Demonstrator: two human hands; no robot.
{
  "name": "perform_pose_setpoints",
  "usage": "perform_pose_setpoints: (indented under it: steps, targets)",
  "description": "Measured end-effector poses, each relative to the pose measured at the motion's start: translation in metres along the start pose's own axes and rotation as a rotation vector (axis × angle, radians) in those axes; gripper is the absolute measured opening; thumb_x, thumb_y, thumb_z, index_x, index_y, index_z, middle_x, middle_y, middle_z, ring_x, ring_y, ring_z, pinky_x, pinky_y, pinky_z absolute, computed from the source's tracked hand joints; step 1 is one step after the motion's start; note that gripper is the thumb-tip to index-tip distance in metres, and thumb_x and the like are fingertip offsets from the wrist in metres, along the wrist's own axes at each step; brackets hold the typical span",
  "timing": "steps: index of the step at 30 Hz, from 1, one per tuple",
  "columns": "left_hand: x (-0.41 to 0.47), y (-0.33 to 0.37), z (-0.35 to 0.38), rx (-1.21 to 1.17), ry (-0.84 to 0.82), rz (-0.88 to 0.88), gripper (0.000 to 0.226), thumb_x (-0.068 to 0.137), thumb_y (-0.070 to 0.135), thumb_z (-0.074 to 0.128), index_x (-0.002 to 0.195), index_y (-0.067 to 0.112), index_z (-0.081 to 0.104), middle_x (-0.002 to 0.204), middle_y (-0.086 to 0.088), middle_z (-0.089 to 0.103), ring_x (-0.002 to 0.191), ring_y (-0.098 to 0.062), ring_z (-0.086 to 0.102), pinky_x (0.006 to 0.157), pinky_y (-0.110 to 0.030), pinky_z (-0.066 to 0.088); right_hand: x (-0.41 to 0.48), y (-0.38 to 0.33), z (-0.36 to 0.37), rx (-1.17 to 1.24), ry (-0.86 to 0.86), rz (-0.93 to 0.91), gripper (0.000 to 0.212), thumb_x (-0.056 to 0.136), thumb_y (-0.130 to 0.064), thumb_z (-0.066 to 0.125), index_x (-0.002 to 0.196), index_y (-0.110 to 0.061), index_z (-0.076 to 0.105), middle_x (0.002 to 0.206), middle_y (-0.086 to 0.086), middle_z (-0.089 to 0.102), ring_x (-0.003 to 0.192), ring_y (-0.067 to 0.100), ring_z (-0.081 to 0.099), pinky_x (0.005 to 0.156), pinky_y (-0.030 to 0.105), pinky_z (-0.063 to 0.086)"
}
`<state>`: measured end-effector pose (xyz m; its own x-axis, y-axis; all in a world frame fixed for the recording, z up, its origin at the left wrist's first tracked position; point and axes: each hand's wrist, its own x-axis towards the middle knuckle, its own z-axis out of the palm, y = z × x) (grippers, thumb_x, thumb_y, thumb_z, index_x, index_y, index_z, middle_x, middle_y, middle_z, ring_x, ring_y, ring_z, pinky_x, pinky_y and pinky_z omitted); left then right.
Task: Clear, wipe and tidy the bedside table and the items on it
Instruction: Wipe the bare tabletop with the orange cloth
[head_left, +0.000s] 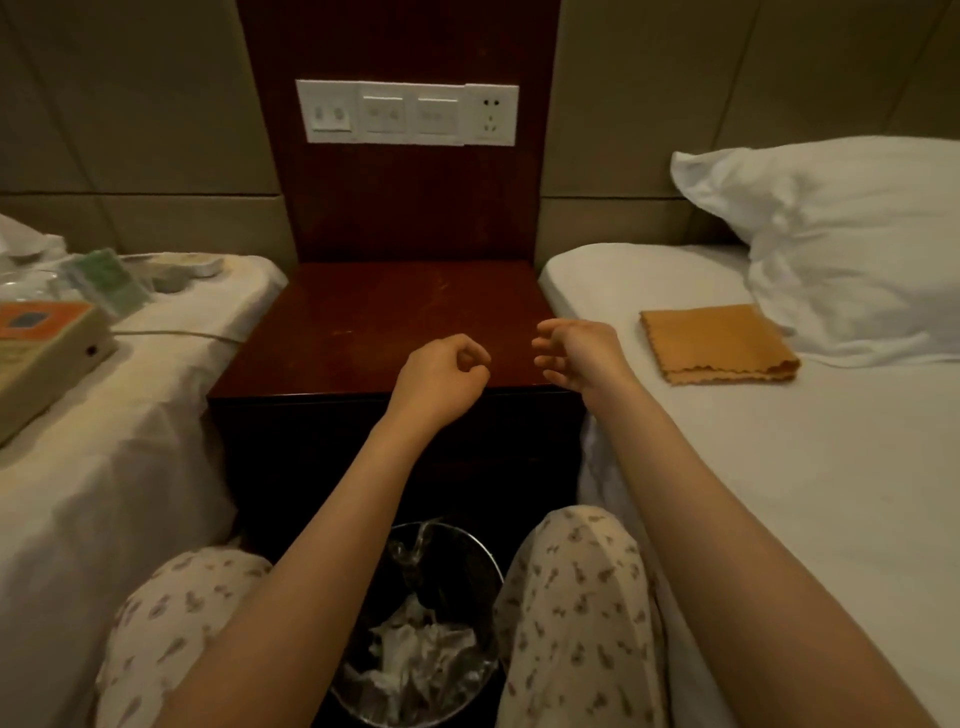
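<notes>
Over near counter (384, 312) edge: left hand (441, 371) curled, empty; right hand (576, 353) loosely spread, empty. Orange cloth (717, 343) on right bed (779, 493).

Left hand (441, 371) and right hand (574, 353) above the bedside table (374, 322), orange cloth (717, 343) on the bed (779, 478)

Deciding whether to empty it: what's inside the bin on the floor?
The bin, lined with clear plastic, holds crumpled white tissue. Whatever lies beneath the tissue is covered and cannot be seen.
</notes>
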<state>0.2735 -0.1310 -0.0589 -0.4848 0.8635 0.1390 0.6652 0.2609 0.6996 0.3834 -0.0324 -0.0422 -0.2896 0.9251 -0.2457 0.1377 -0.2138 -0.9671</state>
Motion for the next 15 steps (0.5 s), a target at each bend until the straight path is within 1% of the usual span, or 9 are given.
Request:
perform_pose_setpoints:
  steps: [3, 5, 7, 9, 10, 11, 13, 15]
  targets:
    - [0.014, 0.012, 0.013, -0.008, -0.053, 0.019, 0.018, 0.090, 0.022, 0.052, 0.104, 0.027, 0.063, 0.113, 0.005, 0.060, 0.105, -0.012, 0.054, 0.087, -0.030, 0.046, 0.008, -0.005, -0.018, 0.013, 0.050, -0.023, 0.026, 0.093, -0.004, 0.036, 0.090, -0.013, 0.060, 0.078, 0.002, 0.061, 0.060, 0.013, 0.054, 0.053, 0.022, 0.046]
    - [0.022, 0.022, 0.021, -0.025, -0.094, 0.025, 0.016, 0.091, 0.023, 0.052, 0.103, 0.028, 0.062, 0.111, 0.006, 0.059, 0.101, -0.012, 0.054, 0.084, -0.029, 0.046, 0.011, -0.009, -0.031, 0.019, 0.073, -0.050, 0.024, 0.094, -0.005, 0.038, 0.097, -0.010, 0.061, 0.076, 0.003, 0.059, 0.059, 0.014, 0.053, 0.054, 0.023, 0.045]
    - [0.030, 0.036, 0.029, -0.054, -0.131, 0.041, 0.016, 0.090, 0.024, 0.052, 0.102, 0.028, 0.062, 0.107, 0.007, 0.057, 0.096, -0.013, 0.055, 0.079, -0.029, 0.046, 0.014, -0.017, -0.047, 0.028, 0.116, -0.078, 0.020, 0.095, -0.008, 0.043, 0.101, -0.009, 0.062, 0.076, 0.003, 0.059, 0.060, 0.015, 0.054, 0.053, 0.022, 0.045]
    - [0.038, 0.050, 0.038, -0.087, -0.163, 0.067, 0.015, 0.090, 0.024, 0.052, 0.101, 0.026, 0.062, 0.103, 0.006, 0.056, 0.095, -0.013, 0.055, 0.076, -0.027, 0.042, 0.018, -0.026, -0.066, 0.007, 0.184, -0.083, 0.019, 0.094, -0.011, 0.049, 0.105, -0.008, 0.064, 0.079, 0.004, 0.060, 0.063, 0.015, 0.055, 0.053, 0.022, 0.045]
    - [0.042, 0.057, 0.043, -0.105, -0.181, 0.077, 0.014, 0.090, 0.023, 0.052, 0.100, 0.026, 0.062, 0.102, 0.006, 0.057, 0.095, -0.013, 0.054, 0.075, -0.026, 0.041, 0.021, -0.029, -0.076, -0.022, 0.224, -0.080, 0.019, 0.094, -0.012, 0.050, 0.107, -0.008, 0.064, 0.084, 0.005, 0.062, 0.066, 0.016, 0.056, 0.056, 0.023, 0.046]
    - [0.044, 0.063, 0.048, -0.125, -0.201, 0.083, 0.013, 0.090, 0.022, 0.051, 0.098, 0.026, 0.061, 0.100, 0.006, 0.058, 0.094, -0.013, 0.055, 0.072, -0.024, 0.040, 0.024, -0.030, -0.086, -0.076, 0.275, -0.090, 0.021, 0.094, -0.013, 0.049, 0.109, -0.009, 0.063, 0.092, 0.005, 0.063, 0.074, 0.017, 0.057, 0.063, 0.026, 0.048]
    - [0.047, 0.071, 0.060, -0.174, -0.243, 0.089, 0.013, 0.088, 0.021, 0.052, 0.095, 0.027, 0.061, 0.101, 0.005, 0.061, 0.095, -0.013, 0.057, 0.069, -0.022, 0.041, 0.032, -0.028, -0.107, -0.286, 0.422, -0.159, 0.027, 0.093, -0.011, 0.045, 0.113, -0.011, 0.063, 0.113, 0.005, 0.062, 0.096, 0.022, 0.056, 0.083, 0.033, 0.048]
    - [0.048, 0.076, 0.073, -0.211, -0.287, 0.089, 0.015, 0.086, 0.020, 0.053, 0.097, 0.027, 0.061, 0.105, 0.002, 0.061, 0.098, -0.016, 0.058, 0.074, -0.024, 0.043, 0.036, -0.024, -0.123, -0.511, 0.578, -0.189, 0.033, 0.089, -0.009, 0.043, 0.115, -0.015, 0.061, 0.125, 0.008, 0.055, 0.115, 0.028, 0.049, 0.097, 0.040, 0.042]
